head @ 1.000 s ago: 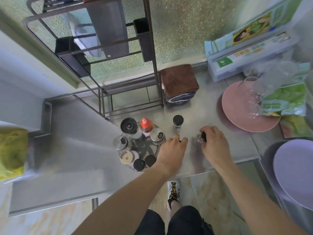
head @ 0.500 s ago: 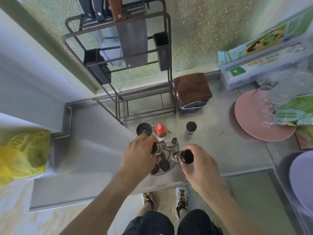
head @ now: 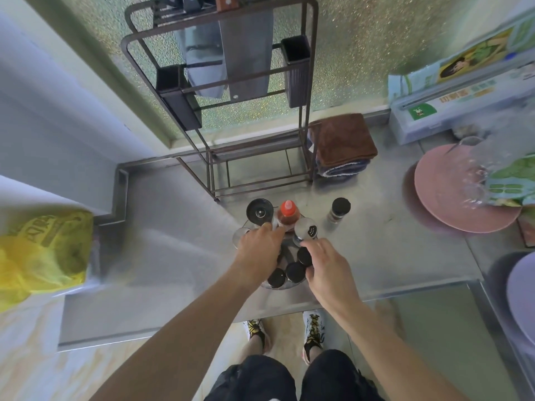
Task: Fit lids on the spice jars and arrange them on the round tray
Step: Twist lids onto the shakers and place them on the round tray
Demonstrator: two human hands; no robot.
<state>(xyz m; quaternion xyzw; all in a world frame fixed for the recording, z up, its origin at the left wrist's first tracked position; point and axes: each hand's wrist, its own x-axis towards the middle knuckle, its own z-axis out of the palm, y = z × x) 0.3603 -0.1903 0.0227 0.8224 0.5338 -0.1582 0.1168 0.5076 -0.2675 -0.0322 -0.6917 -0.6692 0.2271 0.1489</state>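
The round tray (head: 280,285) sits near the counter's front edge and holds several jars. At its back stand a wide black-lidded jar (head: 259,211), a red-capped bottle (head: 288,212) and a silver shaker (head: 307,228). Two black-lidded jars (head: 276,277) (head: 295,270) stand at its front. My right hand (head: 328,272) is closed around another black-lidded jar (head: 304,256) at the tray's right side. My left hand (head: 260,251) lies over the tray's left side and hides the jars under it. One black-lidded jar (head: 338,209) stands alone on the counter to the right.
A metal knife rack (head: 220,117) stands behind the tray, with a folded brown towel (head: 343,143) to its right. A pink plate (head: 451,192) and boxes lie at the right, a yellow bag (head: 40,250) at the left. The counter edge runs just below the tray.
My right hand picked a black-lidded jar off the counter and brought it left onto the tray. My left hand moved from the counter onto the tray's left side.
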